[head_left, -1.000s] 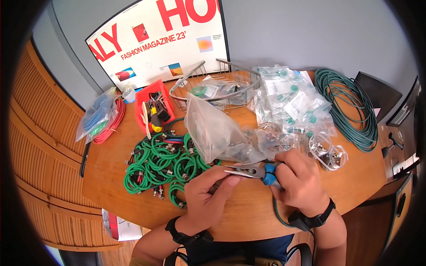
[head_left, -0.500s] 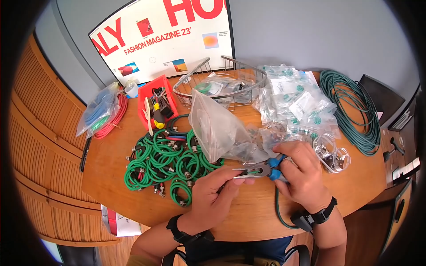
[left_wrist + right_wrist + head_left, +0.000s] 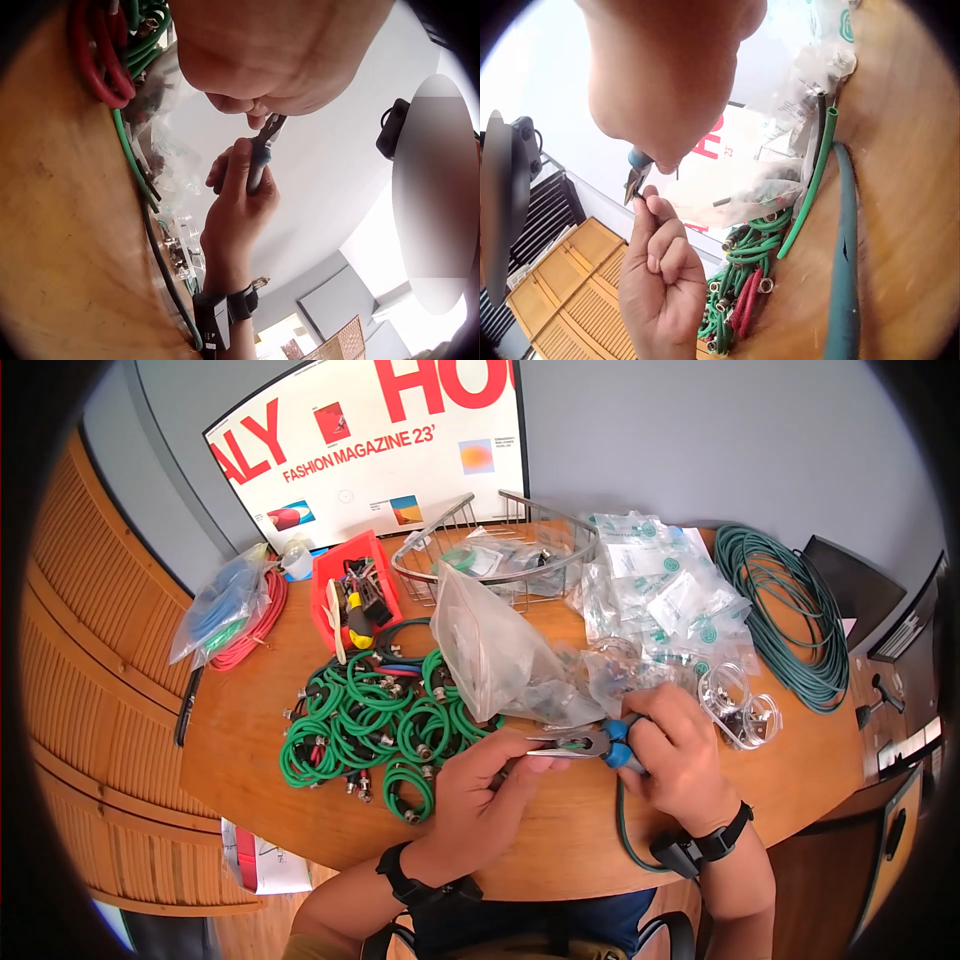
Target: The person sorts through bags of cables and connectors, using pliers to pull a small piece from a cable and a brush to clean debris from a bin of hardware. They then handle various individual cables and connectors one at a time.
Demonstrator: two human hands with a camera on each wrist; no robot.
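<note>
My right hand (image 3: pixel 680 760) grips a pair of pliers (image 3: pixel 592 748) by its blue and grey handles, above the front of the table. The pliers' metal nose points left, toward my left hand (image 3: pixel 478 800). In the right wrist view, the left thumb and forefinger pinch a small dark piece (image 3: pixel 638 196) right at the plier tips; cannot tell its kind. A bit of green shows between the jaws in the head view. Beneath the hands, a short green tube (image 3: pixel 810 187) and a thicker teal cable (image 3: pixel 845 240) lie on the wood.
Coiled green cables with metal connectors (image 3: pixel 392 785) lie left of my hands. A clear plastic bag (image 3: pixel 490 645) stands just beyond them. Further back are a red tool bin (image 3: pixel 325 615), a wire basket (image 3: pixel 545 572), plastic packets (image 3: pixel 650 575) and a large dark-green cable coil (image 3: pixel 840 660).
Both hands and the pliers have shifted slightly right in the head view. The right forefinger reached forward half a second ago and is now drawn back around the handles.
</note>
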